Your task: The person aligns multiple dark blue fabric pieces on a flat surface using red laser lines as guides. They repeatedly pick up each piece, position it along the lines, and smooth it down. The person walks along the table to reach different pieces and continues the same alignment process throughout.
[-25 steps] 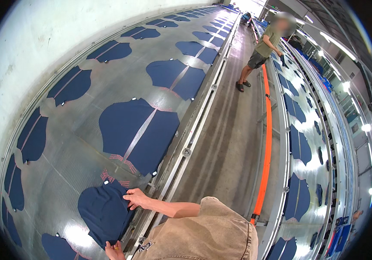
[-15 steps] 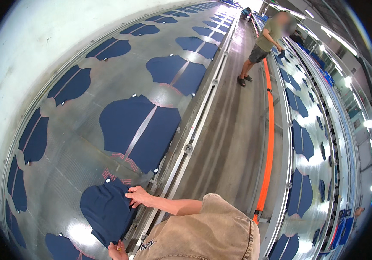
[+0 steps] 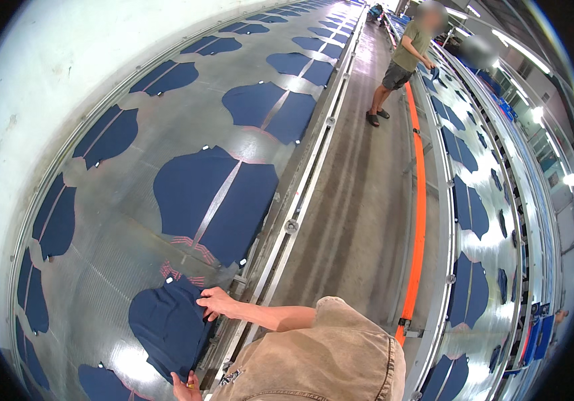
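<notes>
A dark navy cut fabric piece [image 3: 163,324] lies rumpled on the long grey table, close to its near edge. My right hand [image 3: 217,303] pinches the right edge of this piece, its fingers closed on the cloth. Lower in the picture, my left hand [image 3: 187,387] is closed on the bottom corner of the same piece; part of the hand is cut off by the frame edge. A small white tag [image 3: 170,281] sits at the top of the piece, beside red printed lines on the table. Just beyond lies a flat pair of navy fabric panels [image 3: 190,190].
More navy panels [image 3: 270,110] lie in rows along the grey table [image 3: 116,220]. A metal rail [image 3: 300,207] runs down its edge. Across the aisle, a person [image 3: 404,63] stands by a second table with similar panels, behind an orange rail [image 3: 417,220]. A white wall rises at left.
The view has shifted slightly. Both hands keep hold of the fabric piece, with only a slight shift of the left hand. The person across the aisle has moved a little.
</notes>
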Demonstrator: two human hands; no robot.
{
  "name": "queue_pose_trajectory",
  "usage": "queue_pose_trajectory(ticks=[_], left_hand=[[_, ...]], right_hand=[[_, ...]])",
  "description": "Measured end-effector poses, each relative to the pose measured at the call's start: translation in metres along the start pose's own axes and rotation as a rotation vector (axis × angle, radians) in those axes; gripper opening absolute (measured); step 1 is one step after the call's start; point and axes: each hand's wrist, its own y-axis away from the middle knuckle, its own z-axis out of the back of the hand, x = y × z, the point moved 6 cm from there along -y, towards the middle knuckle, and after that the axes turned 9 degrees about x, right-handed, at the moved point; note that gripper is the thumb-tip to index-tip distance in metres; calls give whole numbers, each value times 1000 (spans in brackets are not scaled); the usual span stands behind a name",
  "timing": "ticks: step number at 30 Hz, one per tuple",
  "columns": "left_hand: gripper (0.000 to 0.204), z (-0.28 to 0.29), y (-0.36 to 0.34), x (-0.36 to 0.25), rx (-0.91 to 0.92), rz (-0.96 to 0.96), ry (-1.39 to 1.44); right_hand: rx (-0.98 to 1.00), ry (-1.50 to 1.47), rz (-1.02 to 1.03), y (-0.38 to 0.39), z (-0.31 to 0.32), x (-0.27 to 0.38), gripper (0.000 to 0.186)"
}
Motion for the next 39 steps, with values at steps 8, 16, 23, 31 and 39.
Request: queue_pose_trajectory(ticks=[8,16,23,31,39], left_hand=[[22,-13,24,-2,3,-107,-16],[12,28,-24,8,-35,-96,-13],[14,34,-20,11,7,-86,-143],[14,31,-13,11,29,-140,-99],[14,35,-11,7,14,-164,-186]], right_hand=[[-11,16,-12,3,-2,3,31],[10,-4,11,2,-1,2,32],[-20,4,1,-5,1,-5,46],[-92,142,45,11,3,10,20],[-113,318,45,22,11,27,16]])
